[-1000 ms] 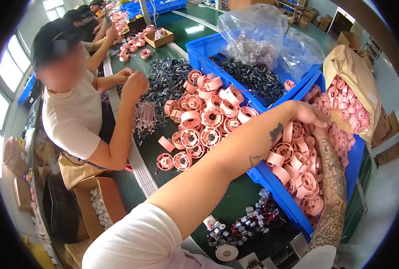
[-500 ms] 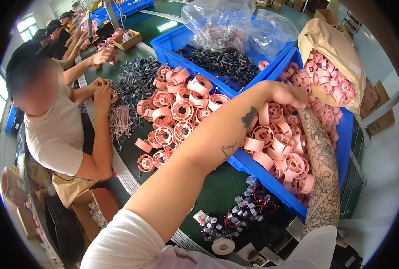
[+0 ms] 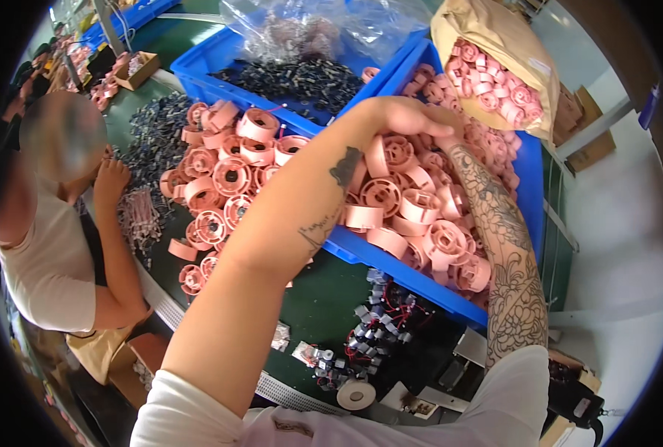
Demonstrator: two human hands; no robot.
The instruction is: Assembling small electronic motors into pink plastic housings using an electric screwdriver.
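Note:
Both arms reach over a blue bin [image 3: 450, 299] heaped with round pink plastic housings [image 3: 444, 242]. My left hand [image 3: 409, 117] is at the bin's far part, its thumb pointing right and its other fingers hidden behind it. Right beside it, my right hand [image 3: 444, 121] is bent inward over the pink parts and mostly covered by the left. Whether either one grips a part cannot be seen. Smaller pink rings [image 3: 495, 86] spill from a large tan sack [image 3: 514, 37] leaning over the bin's far end.
Pink housings [image 3: 231, 175] with dark centres are piled on the green table, left of my left arm. Another blue bin [image 3: 197, 71] holds dark small parts and clear plastic bags. Small motors with red wires [image 3: 380, 320] lie nearer me. A co-worker [image 3: 55, 276] sits at left.
The view has swung, so bins and table sit further left and higher. My hands stay close together over the pink parts. A co-worker's raised hand is now nearer their head.

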